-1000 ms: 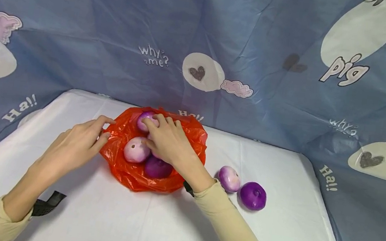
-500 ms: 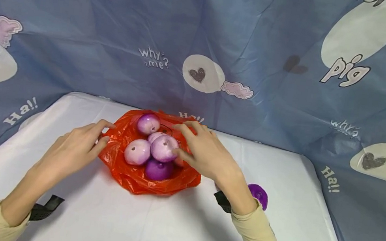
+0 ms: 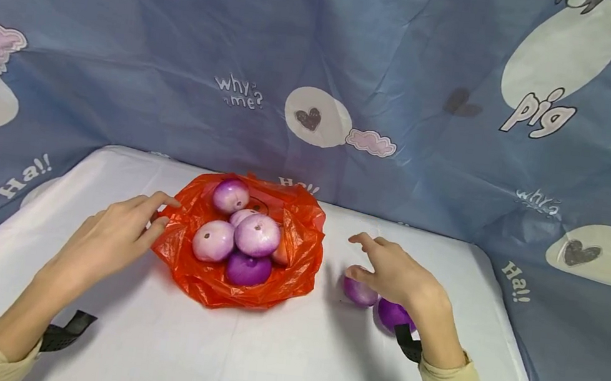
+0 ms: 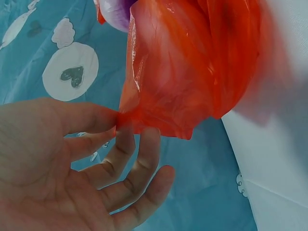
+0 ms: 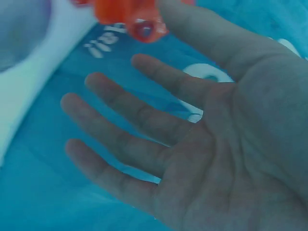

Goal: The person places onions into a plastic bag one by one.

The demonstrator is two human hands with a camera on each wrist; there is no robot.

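A crumpled red plastic bag (image 3: 299,265) lies spread on the table with several purple onions in it. A pale onion (image 3: 257,235) sits on top of the pile, above a dark purple onion (image 3: 248,270). My left hand (image 3: 107,240) pinches the bag's left edge between thumb and index finger, plain in the left wrist view. To the right of the bag, my right hand (image 3: 400,273) hovers with relaxed, spread fingers and holds nothing. Under it are a light purple onion (image 3: 360,293) and a darker onion (image 3: 393,317), both partly covered by the hand and wrist.
The table (image 3: 263,362) has a white cover. Behind it and along its sides hangs a blue printed cloth (image 3: 433,60). Black straps (image 3: 65,333) stick out at both wrists.
My right hand has let go of the pale onion on top of the pile and moved right, over the two loose onions. The left hand stays at the bag's edge.
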